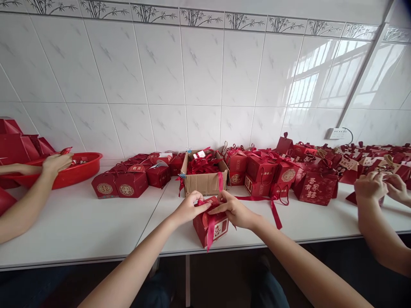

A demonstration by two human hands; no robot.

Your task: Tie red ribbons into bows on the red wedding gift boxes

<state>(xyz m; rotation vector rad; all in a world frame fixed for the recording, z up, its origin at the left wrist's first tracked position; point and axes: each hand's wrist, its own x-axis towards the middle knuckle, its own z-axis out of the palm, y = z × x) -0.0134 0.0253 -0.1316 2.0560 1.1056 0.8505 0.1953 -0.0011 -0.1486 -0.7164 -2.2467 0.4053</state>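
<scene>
A small red gift box [201, 229] with a cream label stands near the table's front edge, between my hands. Red ribbon [210, 233] crosses its top, and one end hangs down the front. From the left, my left hand [190, 208] pinches the ribbon at the top, fingers closed. Across from it, my right hand [236, 210] has thumb and index finger closed on the ribbon, close to the left fingertips. The fingers partly hide where the ribbon meets.
Behind the box is an open cardboard carton [205, 185] of red ribbons. Red boxes [133, 185] stand left; more ribbon-tied boxes [261, 167] crowd the right. A co-worker's hand [57, 162] is over a red basin [91, 164]; another co-worker's hands [372, 186] work at far right.
</scene>
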